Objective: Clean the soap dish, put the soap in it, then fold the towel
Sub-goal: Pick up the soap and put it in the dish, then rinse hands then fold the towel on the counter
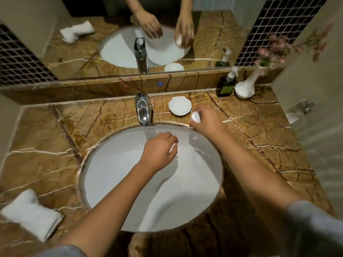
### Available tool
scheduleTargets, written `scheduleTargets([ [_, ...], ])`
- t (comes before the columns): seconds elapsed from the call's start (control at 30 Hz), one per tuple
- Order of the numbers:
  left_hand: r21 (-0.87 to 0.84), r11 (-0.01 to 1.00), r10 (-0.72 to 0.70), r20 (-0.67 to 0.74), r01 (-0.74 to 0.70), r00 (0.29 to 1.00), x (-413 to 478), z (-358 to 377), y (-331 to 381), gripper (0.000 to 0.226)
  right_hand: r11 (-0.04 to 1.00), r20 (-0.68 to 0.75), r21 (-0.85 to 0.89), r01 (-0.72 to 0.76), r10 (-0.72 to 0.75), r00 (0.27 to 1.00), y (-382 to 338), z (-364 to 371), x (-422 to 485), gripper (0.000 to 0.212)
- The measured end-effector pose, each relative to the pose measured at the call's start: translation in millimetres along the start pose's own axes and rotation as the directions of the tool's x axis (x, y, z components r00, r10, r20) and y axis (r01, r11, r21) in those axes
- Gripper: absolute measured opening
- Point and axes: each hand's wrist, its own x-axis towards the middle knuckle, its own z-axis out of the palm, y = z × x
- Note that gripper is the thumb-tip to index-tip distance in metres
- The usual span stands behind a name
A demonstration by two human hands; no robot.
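A white scalloped soap dish [179, 107] sits empty on the marble counter behind the basin, just right of the tap. My right hand [207, 120] hovers beside it, a little to its right and nearer me, shut on a small white bar of soap [195, 116]. My left hand [159, 150] hangs over the white basin [115, 175] with fingers loosely curled and nothing in it that I can make out. A white towel [31, 213] lies rumpled on the counter at the near left.
A chrome tap [142, 109] stands at the back of the basin. A dark pump bottle [227, 83] and a white vase [246, 86] with pink flowers occupy the back right corner. A mirror runs along the wall behind the brown marble counter [259, 130].
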Motion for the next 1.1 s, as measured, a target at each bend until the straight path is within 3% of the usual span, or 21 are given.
scheduleTargets([
  [0.27,0.014,0.994,-0.106,0.050,0.106,0.993,-4,-2,-50,0.022,0.995,0.120,-0.076,0.062,-0.053,0.991,-24,40,88,0.044],
  [0.6,-0.051,0.987,-0.145,0.101,0.151,0.984,9,13,-59,0.017,0.966,0.129,-0.178,0.190,-0.168,0.977,-15,53,98,0.050],
  [0.67,-0.048,0.992,-0.113,0.092,0.118,0.989,7,10,-58,0.018,0.970,0.084,-0.162,0.180,-0.168,0.982,-16,47,91,0.052],
  [0.73,-0.032,0.995,-0.095,0.074,0.097,0.993,2,6,-58,0.019,0.981,-0.047,-0.105,0.161,-0.167,0.985,-19,43,74,0.042],
  [0.83,-0.028,0.985,-0.169,0.045,0.170,0.985,-14,-6,-64,0.021,0.994,-0.208,0.039,0.102,-0.092,0.974,-28,50,28,0.029],
  [0.97,-0.008,0.974,-0.227,0.013,0.227,0.974,-59,-28,-78,0.022,0.974,-0.035,0.074,0.214,-0.212,0.977,-67,86,-47,0.027],
  [1.1,-0.005,0.936,-0.352,-0.045,0.352,0.935,-124,-52,-96,0.021,0.907,0.133,0.090,0.412,-0.421,0.897,-133,126,-101,0.028],
])
